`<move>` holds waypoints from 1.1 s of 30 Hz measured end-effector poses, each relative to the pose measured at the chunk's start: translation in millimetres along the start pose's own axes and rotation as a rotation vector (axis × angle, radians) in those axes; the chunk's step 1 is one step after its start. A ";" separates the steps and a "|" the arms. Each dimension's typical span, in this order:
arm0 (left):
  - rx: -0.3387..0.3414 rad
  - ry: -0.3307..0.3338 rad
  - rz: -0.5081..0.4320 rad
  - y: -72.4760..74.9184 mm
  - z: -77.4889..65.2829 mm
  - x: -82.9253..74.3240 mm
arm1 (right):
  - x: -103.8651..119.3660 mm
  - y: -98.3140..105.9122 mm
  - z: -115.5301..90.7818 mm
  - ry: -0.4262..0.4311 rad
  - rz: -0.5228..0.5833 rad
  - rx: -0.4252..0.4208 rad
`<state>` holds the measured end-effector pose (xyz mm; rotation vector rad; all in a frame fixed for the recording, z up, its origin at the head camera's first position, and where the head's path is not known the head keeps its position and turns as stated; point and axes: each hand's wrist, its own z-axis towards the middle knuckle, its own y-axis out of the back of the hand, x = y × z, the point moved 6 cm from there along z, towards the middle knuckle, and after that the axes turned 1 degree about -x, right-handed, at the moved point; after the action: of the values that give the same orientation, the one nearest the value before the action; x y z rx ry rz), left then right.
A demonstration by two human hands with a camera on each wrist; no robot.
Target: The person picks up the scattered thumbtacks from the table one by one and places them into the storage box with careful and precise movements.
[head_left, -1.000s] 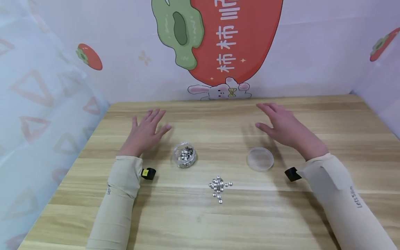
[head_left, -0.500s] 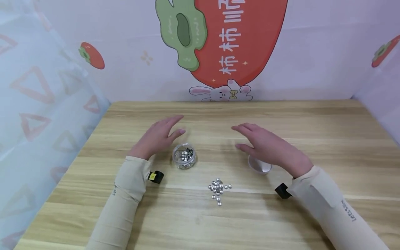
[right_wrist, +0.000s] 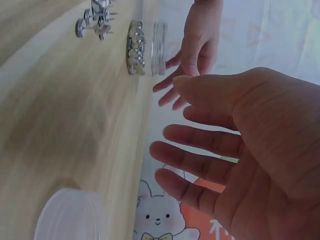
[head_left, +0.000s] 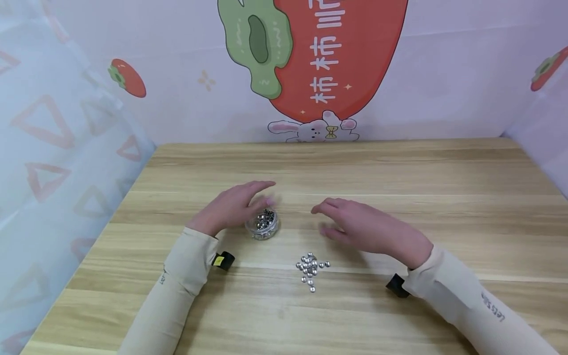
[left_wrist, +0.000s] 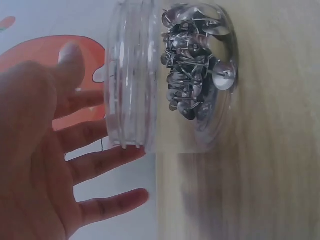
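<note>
A small clear round jar (head_left: 262, 234) holds silver thumbtacks (left_wrist: 187, 65), and its mouth is uncovered. My left hand (head_left: 232, 207) hovers over the jar's far left side, fingers spread; it holds nothing. In the left wrist view some fingertips pass behind the jar's threaded rim, and whether they touch it I cannot tell. To the right, my right hand (head_left: 368, 228) hangs above the table with fingers loosely extended and nothing in them. Loose thumbtacks (head_left: 308, 266) lie in a pile between the hands, nearer the front. A clear lid (right_wrist: 70, 215) shows in the right wrist view; the right hand hides it from the head view.
The wood-grain table (head_left: 266, 320) ends at a printed backdrop (head_left: 186, 113) with a large red persimmon and a rabbit. A patterned cloth (head_left: 66, 162) hangs along the left side. Black wrist cameras (head_left: 398, 286) project inward from both sleeves.
Both hands have moved inward and toward the front. The left has come over the jar; the right has moved left and now covers the lid. Jar and loose thumbtacks have stayed put.
</note>
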<state>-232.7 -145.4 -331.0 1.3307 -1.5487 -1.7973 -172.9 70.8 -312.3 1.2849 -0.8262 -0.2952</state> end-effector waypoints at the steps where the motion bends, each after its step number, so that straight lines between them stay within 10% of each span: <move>1: 0.016 0.001 0.000 -0.9 -0.9 -1.1 | 1.8 -1.4 -0.2 0.008 0.004 0.013; 23: 0.213 0.055 -0.113 -8.7 -8.3 2.0 | 21.9 -23.4 -6.1 0.113 0.048 0.149; 33: 0.182 0.022 -0.097 -14.6 -6.2 -3.6 | 24.0 -34.6 -6.4 0.061 0.055 0.210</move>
<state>-222.0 -141.4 -342.5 1.5284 -1.6958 -1.7252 -143.6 50.4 -335.6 1.4569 -0.8557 -0.1260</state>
